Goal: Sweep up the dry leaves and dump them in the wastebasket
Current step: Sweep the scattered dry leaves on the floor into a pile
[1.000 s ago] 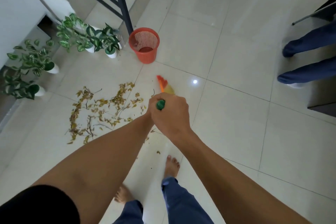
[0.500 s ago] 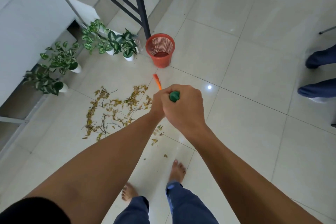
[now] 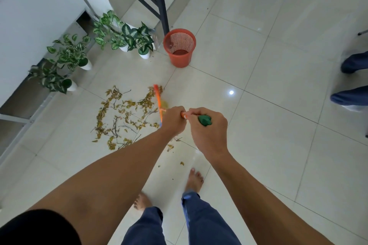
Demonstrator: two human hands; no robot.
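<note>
- Gripping the broom (image 3: 158,101), we curl our left hand (image 3: 175,120) low, right hand (image 3: 208,128) on its green end.
- Leaves (image 3: 123,117) at its 9 o'clock, perhaps touching; basket (image 3: 179,47) at 12.

1. Around the dry leaves (image 3: 119,117), potted plants (image 3: 127,38) crowd 9 to 11 o'clock.
2. At 12 o'clock stands the wastebasket (image 3: 179,49), with the railing post (image 3: 162,6) just behind it.
3. The floor (image 3: 268,65) lies open from 1 to 2 o'clock; another person's legs (image 3: 352,95) stand at 3 o'clock.

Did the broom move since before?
Yes. The broom swung left: earlier its head sat right of the wastebasket; now it is left of it, at the edge of the dry leaves.
</note>
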